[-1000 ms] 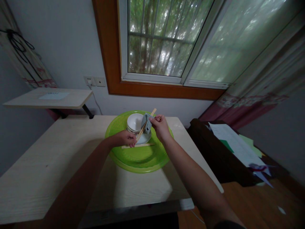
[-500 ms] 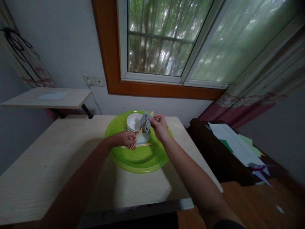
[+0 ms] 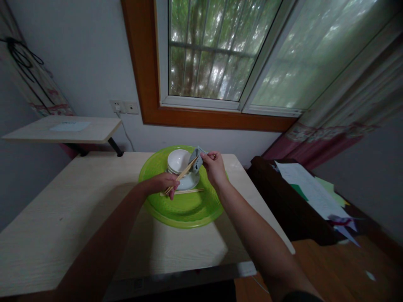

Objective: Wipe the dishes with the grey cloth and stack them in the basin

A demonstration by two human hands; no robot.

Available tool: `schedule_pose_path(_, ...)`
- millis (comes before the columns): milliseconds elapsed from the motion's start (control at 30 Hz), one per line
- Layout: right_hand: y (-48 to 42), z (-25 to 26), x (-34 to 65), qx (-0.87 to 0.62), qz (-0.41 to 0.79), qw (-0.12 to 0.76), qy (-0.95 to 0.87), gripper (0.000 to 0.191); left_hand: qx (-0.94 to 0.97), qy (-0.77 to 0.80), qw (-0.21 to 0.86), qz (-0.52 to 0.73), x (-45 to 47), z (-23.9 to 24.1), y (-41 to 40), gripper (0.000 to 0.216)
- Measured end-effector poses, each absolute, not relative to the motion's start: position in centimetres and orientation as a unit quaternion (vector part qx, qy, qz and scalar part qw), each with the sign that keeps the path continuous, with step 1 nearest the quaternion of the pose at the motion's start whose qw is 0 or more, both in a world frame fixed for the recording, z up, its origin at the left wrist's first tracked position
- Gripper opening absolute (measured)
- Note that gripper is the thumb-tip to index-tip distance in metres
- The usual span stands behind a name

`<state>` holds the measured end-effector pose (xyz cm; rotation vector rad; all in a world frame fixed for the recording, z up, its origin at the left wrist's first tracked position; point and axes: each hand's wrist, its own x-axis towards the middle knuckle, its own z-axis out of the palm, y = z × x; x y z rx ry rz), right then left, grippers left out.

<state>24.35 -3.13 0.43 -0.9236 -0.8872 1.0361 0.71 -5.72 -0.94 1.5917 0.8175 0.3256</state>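
My left hand [image 3: 169,183] is closed around the lower ends of a pair of wooden chopsticks [image 3: 185,170], which slant up to the right. Their upper ends meet a grey-blue cloth [image 3: 197,159] pinched in the fingers of my right hand [image 3: 214,165]. Below the hands lies a large green round tray [image 3: 185,216]. Stacked white bowls [image 3: 178,160] stand on it, beside a white plate [image 3: 189,182] partly covered by the hands and chopsticks. More chopsticks [image 3: 192,191] lie flat on the tray in front of the plate.
The tray rests on a pale wooden table [image 3: 103,226] against the wall under a window [image 3: 217,50]. A raised shelf [image 3: 103,130] on black legs stands at the back left. To the right, a dark brown piece of furniture [image 3: 283,209] bears papers [image 3: 308,188].
My left hand has shifted slightly left and drawn the chopsticks down and left against the cloth. The cloth and my right hand have moved a little to the right.
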Motion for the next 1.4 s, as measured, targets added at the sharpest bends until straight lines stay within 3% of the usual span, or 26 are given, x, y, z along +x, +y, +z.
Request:
schedule_pose_path(333, -3.3, 0.7, 24.1, -0.399, 0.491, 0.674, -0.381, 0.057, 0.703, 0.366, 0.590, 0.157, 0.6, -1.1, -5.8, 0.036)
schedule_pose_path(567, -4.4, 0.4, 22.8, -0.395, 0.565, 0.551, -0.470, 0.061, 0.701, 0.356, 0.593, 0.176, 0.4, -1.6, -5.4, 0.037)
schedule_pose_path(900, -3.4, 1.0, 24.1, -0.386, 0.505, 0.685, -0.354, 0.057, 0.716, 0.374, 0.571, 0.145, 0.8, -0.6, -6.0, 0.036)
schedule_pose_path(1067, -3.6, 0.6, 23.7, -0.383, 0.525, 0.647, -0.399, 0.055, 0.721, 0.372, 0.566, 0.149, 0.6, -1.1, -5.7, 0.036)
schedule_pose_path(1267, -4.4, 0.1, 22.7, -0.382, 0.590, 0.539, -0.465, 0.059, 0.724, 0.368, 0.560, 0.161, 0.4, -1.7, -5.3, 0.035)
schedule_pose_path(1400, -4.3, 0.2, 22.9, -0.382, 0.572, 0.563, -0.458, 0.057, 0.716, 0.371, 0.569, 0.163, 0.6, -1.5, -5.4, 0.032)
